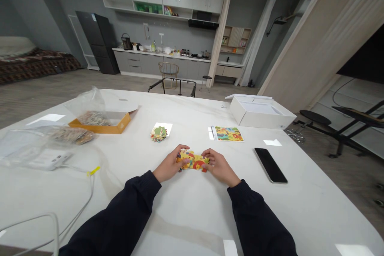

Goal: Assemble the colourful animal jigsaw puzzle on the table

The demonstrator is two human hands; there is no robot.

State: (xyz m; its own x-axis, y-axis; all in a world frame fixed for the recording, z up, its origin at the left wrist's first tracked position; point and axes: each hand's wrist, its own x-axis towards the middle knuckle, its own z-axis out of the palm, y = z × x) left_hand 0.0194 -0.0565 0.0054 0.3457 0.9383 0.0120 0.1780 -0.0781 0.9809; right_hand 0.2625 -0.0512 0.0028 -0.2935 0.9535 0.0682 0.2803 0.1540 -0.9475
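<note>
Joined yellow puzzle pieces [195, 161] with red and orange figures are held between my two hands, over the middle of the white table. My left hand [172, 164] grips their left end, with the thumb on top and the fingers at the far edge. On the right end, my right hand [219, 165] is closed in the same way, thumb on the printed face. A small pile of puzzle pieces [159, 133] lies beyond my left hand. Beyond my right hand rests a colourful picture card [228, 134].
An orange box [121, 123] and plastic bags of pieces [70, 135] lie at the left, near a white device [48, 160] with cables. A black phone [270, 165] lies at the right, and a white box [260, 112] stands at the back right.
</note>
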